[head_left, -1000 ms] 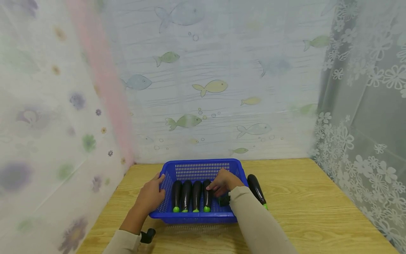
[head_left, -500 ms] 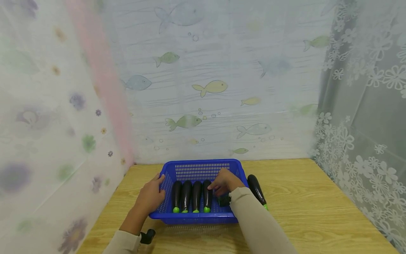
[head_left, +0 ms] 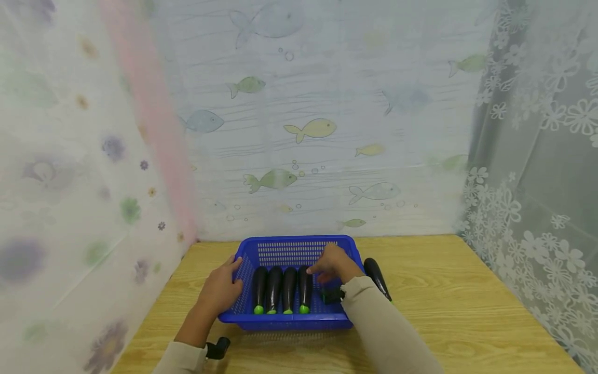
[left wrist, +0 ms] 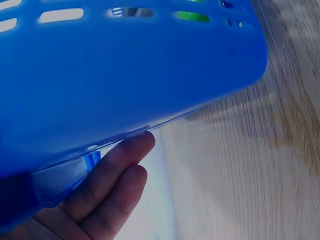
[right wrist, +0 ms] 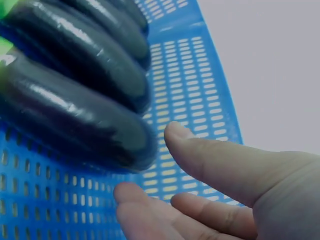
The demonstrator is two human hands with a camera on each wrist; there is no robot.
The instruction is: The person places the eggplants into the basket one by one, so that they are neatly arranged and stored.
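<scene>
A blue slotted plastic basket stands on the table with several dark eggplants lying side by side in it, green ends toward me. My left hand holds the basket's left rim; in the left wrist view its fingers lie along the outside of the rim. My right hand is inside the basket at the far end of the rightmost eggplant. Seen from the right wrist, the thumb and fingers are spread apart with nothing between them, close to that eggplant's rounded tip.
One more eggplant lies on the wooden table, just right of the basket and partly behind the right sleeve. A fish-patterned curtain hangs behind the table, with flowered sheets at both sides.
My right hand has drawn slightly up and to the right, its thumb coming off the rightmost eggplant. The left hand stays on the rim.
</scene>
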